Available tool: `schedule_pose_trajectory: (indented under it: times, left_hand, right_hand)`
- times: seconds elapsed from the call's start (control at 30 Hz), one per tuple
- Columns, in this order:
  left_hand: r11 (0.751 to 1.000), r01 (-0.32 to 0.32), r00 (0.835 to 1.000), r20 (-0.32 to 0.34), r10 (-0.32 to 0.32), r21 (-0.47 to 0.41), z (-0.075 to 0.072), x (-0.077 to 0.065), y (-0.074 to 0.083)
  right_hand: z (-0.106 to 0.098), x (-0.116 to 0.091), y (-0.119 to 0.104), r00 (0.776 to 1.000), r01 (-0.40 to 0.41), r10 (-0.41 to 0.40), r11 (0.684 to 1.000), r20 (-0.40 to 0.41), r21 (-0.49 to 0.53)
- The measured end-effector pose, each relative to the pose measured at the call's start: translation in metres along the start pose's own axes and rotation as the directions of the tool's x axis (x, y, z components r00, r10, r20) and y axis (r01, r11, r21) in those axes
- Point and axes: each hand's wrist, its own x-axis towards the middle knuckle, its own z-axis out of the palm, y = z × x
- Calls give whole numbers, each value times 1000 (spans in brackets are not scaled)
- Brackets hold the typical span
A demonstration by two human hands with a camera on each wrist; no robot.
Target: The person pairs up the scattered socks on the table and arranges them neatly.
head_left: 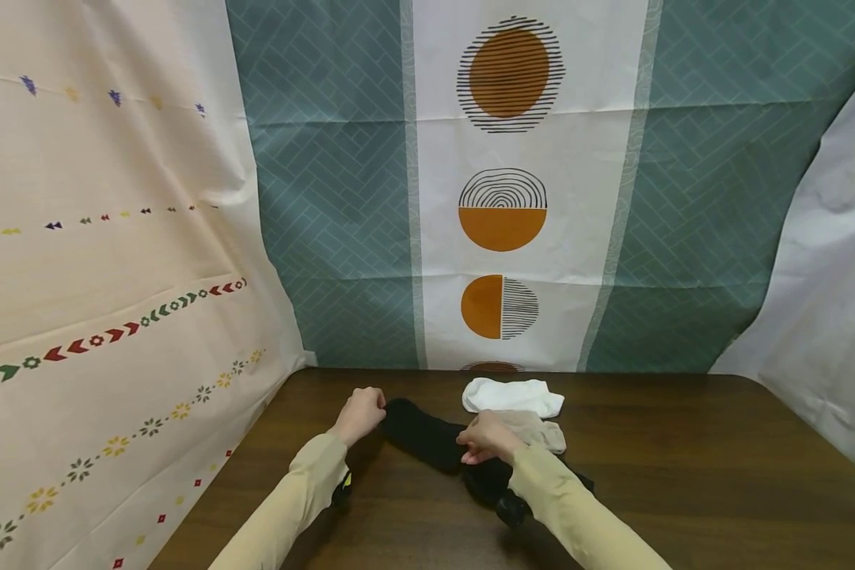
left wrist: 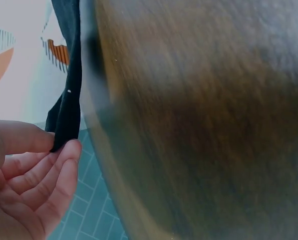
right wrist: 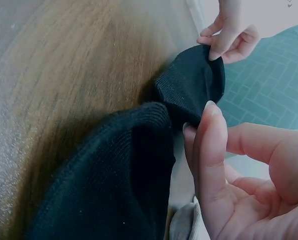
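Observation:
A black sock (head_left: 423,435) stretches between my two hands above the dark wooden table. My left hand (head_left: 359,413) pinches its far left end between thumb and fingers, as the left wrist view also shows on the black sock (left wrist: 68,110). At the sock's other end, my right hand (head_left: 488,438) pinches the edge with its fingertips; in the right wrist view the right hand (right wrist: 228,170) partly hides that grip. A second black sock (right wrist: 109,185) lies just below the right hand, partly covered by the right forearm in the head view.
Behind the right hand lie a beige sock (head_left: 534,429) and, farther back, a white sock (head_left: 513,397). The brown table (head_left: 684,459) extends to both sides. Patterned cloth (head_left: 328,198) hangs at the back edge, and pale cloth hangs at the left and right.

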Motion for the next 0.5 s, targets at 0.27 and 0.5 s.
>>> schedule_pose_trajectory:
  times: [0.27,0.5]
  left_hand:
    - [997,-37,999,-14,37,-68,-7,-8,5]
    - [996,-47,999,-16,46,-78,-7,-11,7]
  right_hand:
    - [-5,-4,-2,1000,-5,5,1000,4,5]
    - [-12,-7,-4,1000,-8,8,1000,-6,22]
